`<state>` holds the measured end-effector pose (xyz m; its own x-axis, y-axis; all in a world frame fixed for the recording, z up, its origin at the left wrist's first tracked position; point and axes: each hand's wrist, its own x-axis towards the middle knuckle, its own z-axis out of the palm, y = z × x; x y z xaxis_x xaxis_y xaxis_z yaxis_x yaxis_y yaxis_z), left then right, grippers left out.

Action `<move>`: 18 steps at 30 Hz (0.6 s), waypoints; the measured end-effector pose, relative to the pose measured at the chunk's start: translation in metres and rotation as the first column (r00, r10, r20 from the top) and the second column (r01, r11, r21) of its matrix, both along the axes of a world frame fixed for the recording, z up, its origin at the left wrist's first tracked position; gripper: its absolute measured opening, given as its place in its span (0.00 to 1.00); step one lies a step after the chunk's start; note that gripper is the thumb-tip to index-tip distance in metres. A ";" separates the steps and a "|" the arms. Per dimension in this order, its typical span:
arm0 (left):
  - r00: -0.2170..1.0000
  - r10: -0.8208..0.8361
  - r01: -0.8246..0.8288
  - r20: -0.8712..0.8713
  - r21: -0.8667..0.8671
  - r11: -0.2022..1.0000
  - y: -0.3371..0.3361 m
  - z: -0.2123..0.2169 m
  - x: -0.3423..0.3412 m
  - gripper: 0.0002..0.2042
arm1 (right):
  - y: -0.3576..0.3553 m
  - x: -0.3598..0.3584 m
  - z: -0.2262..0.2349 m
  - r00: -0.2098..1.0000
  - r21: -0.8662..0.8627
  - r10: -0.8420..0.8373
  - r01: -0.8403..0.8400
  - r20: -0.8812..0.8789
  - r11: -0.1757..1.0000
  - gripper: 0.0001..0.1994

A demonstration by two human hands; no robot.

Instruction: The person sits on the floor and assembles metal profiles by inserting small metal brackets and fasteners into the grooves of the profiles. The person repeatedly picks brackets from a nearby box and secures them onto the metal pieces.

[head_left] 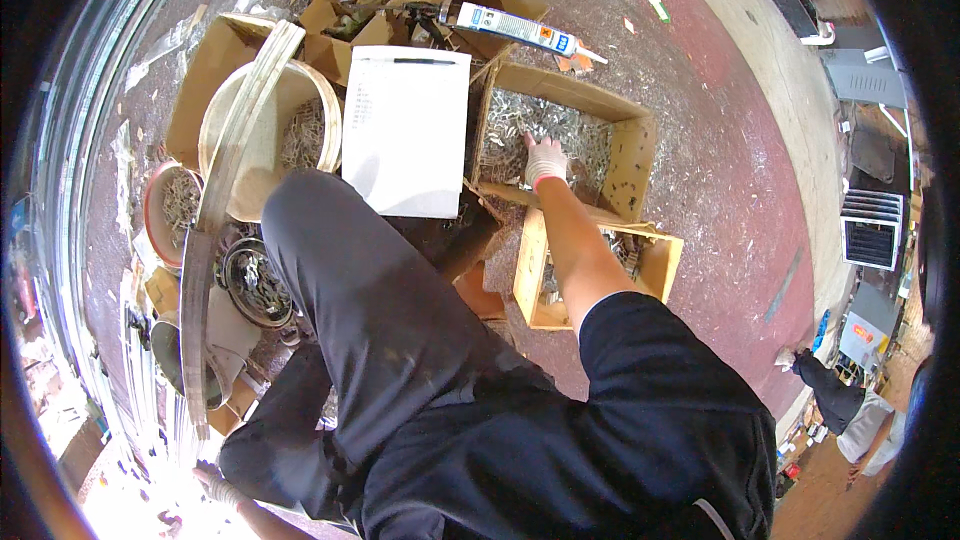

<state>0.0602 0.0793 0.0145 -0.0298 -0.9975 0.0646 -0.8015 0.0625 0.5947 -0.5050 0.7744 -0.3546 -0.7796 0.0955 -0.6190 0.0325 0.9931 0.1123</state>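
My right hand [546, 161], in a pale glove, reaches into a cardboard box [632, 155] of small shiny metal pieces [515, 120]. Its fingertips are among the pieces, and whether they grip one is not visible. At the lower left, my left hand [218, 486] is near the lower end of a long strip [212, 210] and a glaring bundle of long pale profiles [150, 420]. Glare and small size hide what its fingers do. The long strip leans across a round tub [331, 120] left of my raised knee.
A white paper sheet with a pen [408, 140] lies beyond my knee. A sealant cartridge [520, 30] rests across cardboard boxes. Under my right forearm stands a wooden box [535, 285]. Small tubs [262, 280] of metal parts stand left. Another person [850, 410] is at far right.
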 end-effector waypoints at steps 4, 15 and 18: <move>0.999 -0.045 0.045 -0.027 -0.005 0.999 -0.019 -0.010 0.005 0.32 | 0.004 -0.004 0.020 0.999 -0.049 -0.026 0.028 0.025 0.998 0.43; 0.975 -0.099 0.093 -0.197 -0.040 0.995 -0.013 -0.018 -0.045 0.29 | 0.047 -0.005 0.046 0.854 -0.683 -0.515 0.422 0.078 0.596 0.49; 0.946 -0.178 0.165 -0.272 -0.069 0.984 -0.018 -0.023 -0.057 0.28 | 0.061 -0.005 0.051 0.581 -0.824 -0.711 0.566 0.397 0.002 0.46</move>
<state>0.0028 0.0612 -0.0085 -0.1749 -0.9748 0.1386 -0.5815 0.2158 0.7844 -0.5101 0.8355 -0.3031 -0.7607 0.1189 -0.6381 0.6469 0.0581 -0.7604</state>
